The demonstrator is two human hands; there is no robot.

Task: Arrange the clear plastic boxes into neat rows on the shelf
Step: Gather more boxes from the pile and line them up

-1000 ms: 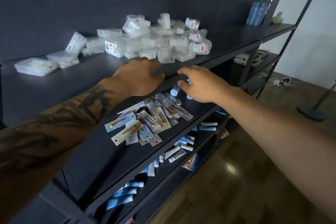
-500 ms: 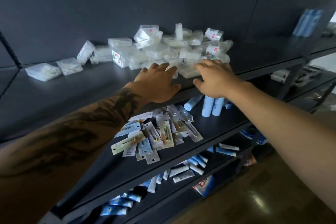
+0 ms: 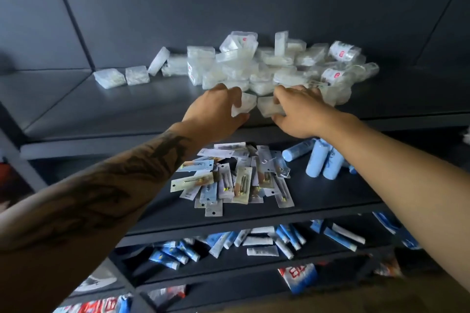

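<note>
A jumbled heap of clear plastic boxes (image 3: 274, 66) lies on the top dark shelf (image 3: 101, 109), some with red-and-white labels. Several loose boxes (image 3: 122, 76) trail off to its left. My left hand (image 3: 216, 109) grips one clear box (image 3: 244, 105) at the heap's front edge, fingers over it and thumb under. Right beside it, my right hand (image 3: 297, 109) grips another clear box (image 3: 267, 108) the same way. The two held boxes sit almost side by side near the shelf's front.
The shelf below holds a pile of flat carded packets (image 3: 234, 178) and light blue cylinders (image 3: 323, 160). Lower shelves carry blue and white tubes (image 3: 264, 241). A dark back wall (image 3: 229, 2) stands behind the heap.
Both hands moved up from the shelf's front edge to the heap and each closed on a clear box. The camera view tilted up and nearer to the top shelf.
</note>
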